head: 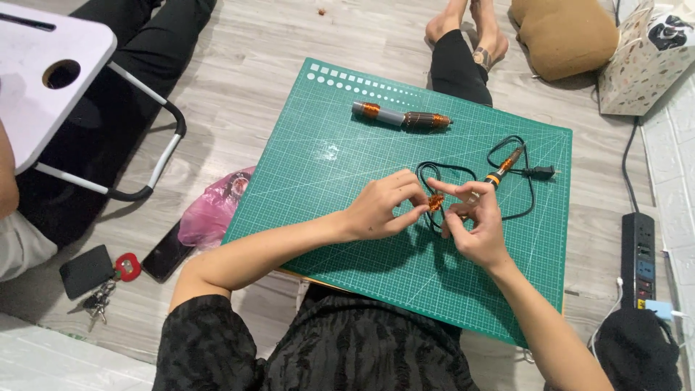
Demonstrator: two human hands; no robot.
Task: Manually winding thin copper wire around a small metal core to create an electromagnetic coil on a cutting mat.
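Observation:
Both my hands meet over the green cutting mat (340, 174), pinching a small orange-copper part (435, 202) between their fingertips. My left hand (382, 207) holds it from the left, my right hand (473, 223) from the right. Just beyond my right hand lies a soldering iron (504, 167) with an orange and black grip, its black cord (515, 199) looped on the mat. Farther back on the mat rests a grey rod with copper windings (402, 118).
A white folding lap table (51, 80) stands at the left. A pink plastic bag (210, 213), a phone (165, 253) and keys with a pouch (98, 279) lie on the floor. A power strip (638, 268) sits at the right. Another person's legs (463, 51) are beyond the mat.

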